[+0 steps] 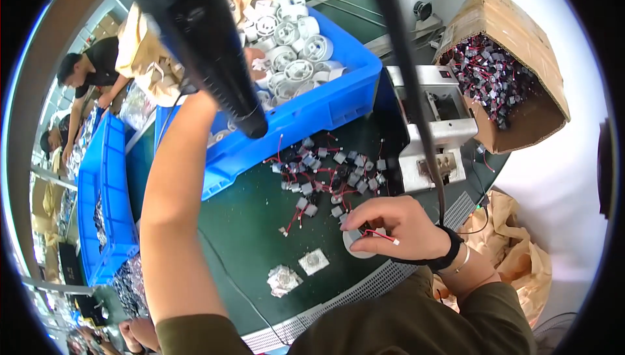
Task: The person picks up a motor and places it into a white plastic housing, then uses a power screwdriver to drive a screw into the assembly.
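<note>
My left arm stretches over a blue bin [312, 111] filled with white round plastic housings [286, 33]. My left hand [254, 62] is among those housings, mostly hidden behind a black hanging tool [202, 42], so its grip is not visible. Close to the near table edge, the fingers of my right hand [407, 228] are closed around a white round plastic housing [358, 247]. A red wire with a small white connector [396, 242] sticks out beside the thumb. Just beyond lies a loose pile of small grey motors [355, 176] with red and black wires.
A metal fixture [433, 127] stands right of the pile, with a tipped cardboard box [521, 49] of more wired motors behind it. Two small silvery pieces [284, 281] lie on the green table [234, 238]. Another blue bin [107, 199] and a co-worker [97, 72] are at left.
</note>
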Available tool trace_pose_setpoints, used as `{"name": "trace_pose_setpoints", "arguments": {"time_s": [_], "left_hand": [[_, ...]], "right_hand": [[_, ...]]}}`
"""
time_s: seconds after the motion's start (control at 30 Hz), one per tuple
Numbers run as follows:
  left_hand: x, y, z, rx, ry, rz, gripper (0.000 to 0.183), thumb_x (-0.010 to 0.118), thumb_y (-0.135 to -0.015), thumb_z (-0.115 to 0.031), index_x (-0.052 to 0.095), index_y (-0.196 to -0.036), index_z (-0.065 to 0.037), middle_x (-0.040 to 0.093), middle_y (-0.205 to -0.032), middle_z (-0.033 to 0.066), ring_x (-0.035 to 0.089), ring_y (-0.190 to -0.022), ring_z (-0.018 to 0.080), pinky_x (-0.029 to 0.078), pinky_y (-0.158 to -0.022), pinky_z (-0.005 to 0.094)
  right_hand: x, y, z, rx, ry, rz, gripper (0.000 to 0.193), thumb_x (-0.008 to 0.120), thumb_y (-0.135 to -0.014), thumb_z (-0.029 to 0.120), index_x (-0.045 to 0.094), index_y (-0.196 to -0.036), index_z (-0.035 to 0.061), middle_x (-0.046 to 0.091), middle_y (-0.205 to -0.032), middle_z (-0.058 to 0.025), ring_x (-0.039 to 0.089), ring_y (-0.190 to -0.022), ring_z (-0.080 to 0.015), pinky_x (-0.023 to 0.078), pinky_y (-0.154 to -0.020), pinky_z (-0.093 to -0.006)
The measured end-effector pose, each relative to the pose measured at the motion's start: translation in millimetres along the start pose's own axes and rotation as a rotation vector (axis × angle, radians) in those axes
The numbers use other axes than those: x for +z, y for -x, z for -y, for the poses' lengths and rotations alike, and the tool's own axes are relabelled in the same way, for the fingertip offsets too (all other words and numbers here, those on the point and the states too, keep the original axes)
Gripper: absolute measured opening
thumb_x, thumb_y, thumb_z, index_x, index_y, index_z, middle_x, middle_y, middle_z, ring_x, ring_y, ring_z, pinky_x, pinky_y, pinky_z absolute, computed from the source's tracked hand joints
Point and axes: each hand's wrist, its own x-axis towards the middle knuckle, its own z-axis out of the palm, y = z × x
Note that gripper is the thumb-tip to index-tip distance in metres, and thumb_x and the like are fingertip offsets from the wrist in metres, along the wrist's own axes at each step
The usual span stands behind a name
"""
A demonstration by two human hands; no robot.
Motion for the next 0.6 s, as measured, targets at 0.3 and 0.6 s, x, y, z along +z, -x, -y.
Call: {"name": "trace_pose_setpoints", "arguments": {"time_s": [0.3,0.6], "left_hand": [[10.7,-21.9,128.6,-0.033,-0.642,-0.133,0.045,0.071,-0.067,-0.031,0.06,-0.106,-0.012,0.059,-0.1,0.0152,0.057,-0.09,0.0303,0.045,-0.084,0.0405],[22.4,9.6,-9.6,-0.151,-0.636,0.017,0.071,0.077,-0.061,-0.037,0.054,-0.12,-0.006,0.062,-0.108,0.02,0.059,-0.103,0.0331,0.045,-0.09,0.0408]], "right_hand": [[-7.9,1.5,0.6,0.116,-0.019,0.013,0.027,0.072,-0.077,0.002,0.062,-0.102,-0.0001,0.065,-0.101,-0.0086,0.062,-0.088,-0.0107,0.049,-0.073,-0.0229],[2.5,17.9,-1.2,0.079,-0.182,-0.136,0.023,0.072,-0.078,0.008,0.063,-0.098,0.0032,0.061,-0.093,-0.0024,0.053,-0.078,-0.0054,0.045,-0.067,-0.0201]]}}
